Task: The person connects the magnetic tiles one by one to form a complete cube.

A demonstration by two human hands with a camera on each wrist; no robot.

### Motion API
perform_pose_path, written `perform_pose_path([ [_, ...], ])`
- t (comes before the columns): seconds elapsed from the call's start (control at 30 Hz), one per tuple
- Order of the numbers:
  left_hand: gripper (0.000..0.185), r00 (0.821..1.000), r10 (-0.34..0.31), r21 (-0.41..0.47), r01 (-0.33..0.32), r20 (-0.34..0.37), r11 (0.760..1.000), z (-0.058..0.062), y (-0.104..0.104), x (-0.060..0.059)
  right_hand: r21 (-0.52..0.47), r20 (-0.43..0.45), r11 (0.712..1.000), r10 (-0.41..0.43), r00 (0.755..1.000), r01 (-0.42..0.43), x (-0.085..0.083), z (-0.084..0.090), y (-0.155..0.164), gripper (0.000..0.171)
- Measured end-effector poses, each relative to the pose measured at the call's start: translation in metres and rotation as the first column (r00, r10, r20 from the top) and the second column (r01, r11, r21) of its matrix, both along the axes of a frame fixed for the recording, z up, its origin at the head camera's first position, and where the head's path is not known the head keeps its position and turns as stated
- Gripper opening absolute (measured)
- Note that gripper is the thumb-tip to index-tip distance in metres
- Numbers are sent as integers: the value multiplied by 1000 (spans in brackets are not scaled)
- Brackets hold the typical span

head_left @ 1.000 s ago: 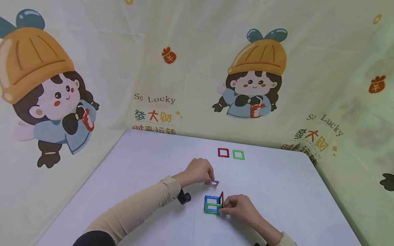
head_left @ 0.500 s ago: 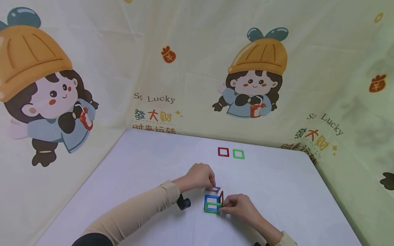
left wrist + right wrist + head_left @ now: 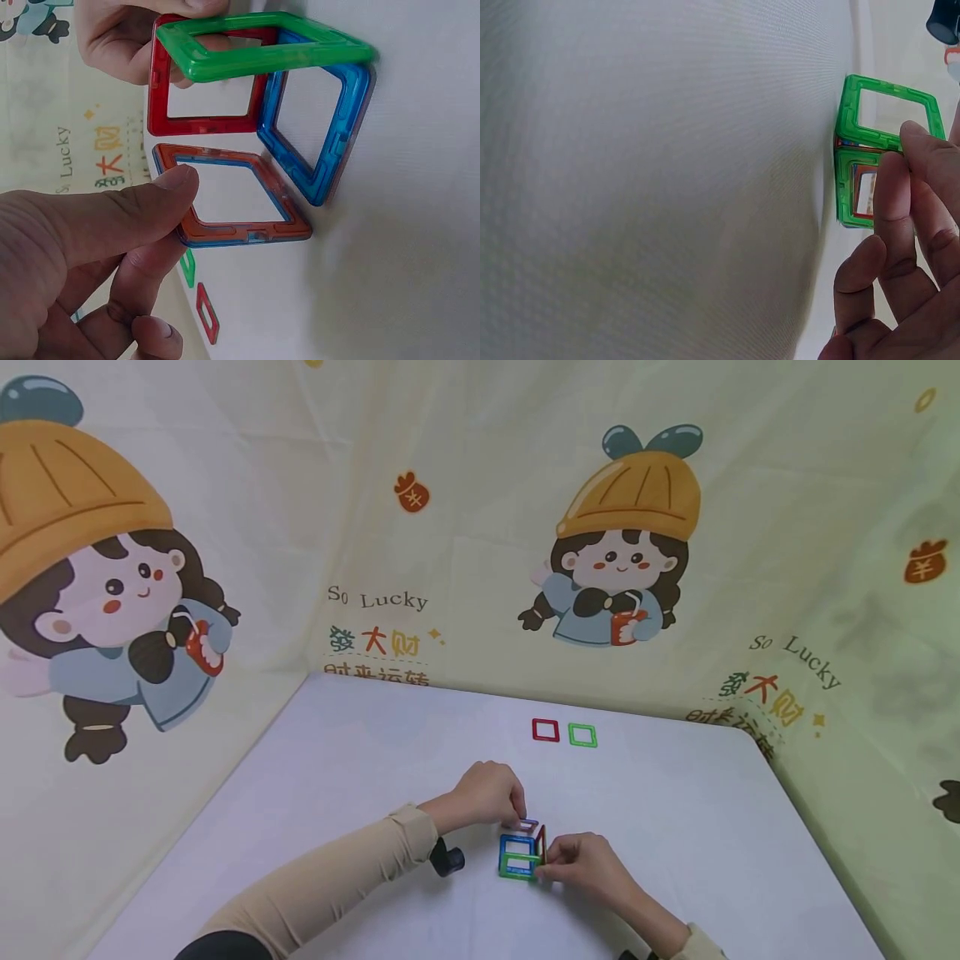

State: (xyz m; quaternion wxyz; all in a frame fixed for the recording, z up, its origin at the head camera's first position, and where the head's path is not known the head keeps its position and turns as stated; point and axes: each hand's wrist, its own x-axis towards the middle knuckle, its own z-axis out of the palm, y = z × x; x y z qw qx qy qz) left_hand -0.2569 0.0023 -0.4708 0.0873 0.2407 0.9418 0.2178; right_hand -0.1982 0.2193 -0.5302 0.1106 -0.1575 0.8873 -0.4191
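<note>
Your left hand [image 3: 486,793] pinched an orange-and-blue square frame [image 3: 236,199] between thumb and fingers, the thumb lying along its near bar in the left wrist view. That frame was held roughly level, its far edge just beside the open side of a partly built cube [image 3: 522,855]; whether the two touched cannot be told. Your right hand [image 3: 588,867] gripped the cube from the other side, its fingertips [image 3: 911,150] pressed on the upright green frame [image 3: 889,112] and on the red frame [image 3: 206,79] behind it. The cube comprised a green frame, a blue frame [image 3: 319,127] and the red frame, joined at their edges and standing on the white table [image 3: 360,760], near its front edge and in front of you.

Beyond the grip, a loose red square [image 3: 545,730] and a loose green square [image 3: 582,735] lay flat side by side, just apart, well behind the cube toward the table's far edge. A small black object [image 3: 448,859] sat beneath your left wrist. Both forearms wore beige sleeves [image 3: 330,877]. A pale cloth printed with cartoon girls in orange hats [image 3: 626,539] enclosed the table on three sides.
</note>
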Motion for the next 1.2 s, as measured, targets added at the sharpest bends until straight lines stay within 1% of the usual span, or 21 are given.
perform_pose_path([
  [0.2,9,1000,9,24,-9,9,1000,0,0,0,-20,-4,1000,5,1000,-5,2,1,0,18],
  [0.33,9,999,30,40,-32,38,999,-2,1,1,-26,4,1000,8,1000,-8,1,1,0,18],
  [0.43,6,998,32,51,-35,52,998,-4,3,2,-16,6,1000,10,1000,-10,0,2,0,17],
  [0.6,4,998,30,52,-32,52,998,-4,4,3,13,-11,1000,24,1000,-24,-2,1,1,18],
  [0.73,5,998,30,57,-33,54,998,-4,2,3,30,-42,997,68,997,-67,-5,0,2,20],
  [0.83,5,998,25,69,-30,62,997,-2,1,1,48,-33,990,132,991,-130,-9,2,6,22],
  [0.9,6,998,21,76,-26,67,997,-1,0,0,70,-49,985,158,986,-155,-14,5,10,20],
  [1.0,7,997,22,80,-28,69,996,1,0,-2,104,-110,985,148,983,-136,-26,10,15,19],
  [1.07,8,997,27,70,-32,74,997,1,0,-2,108,-142,986,144,979,-129,-35,12,18,22],
  [1.13,10,995,22,55,-27,95,998,0,2,-3,93,-128,983,169,977,-158,-42,11,19,26],
  [1.2,11,993,3,49,-9,120,999,-1,4,-3,75,-91,974,220,971,-214,-46,10,21,26],
])
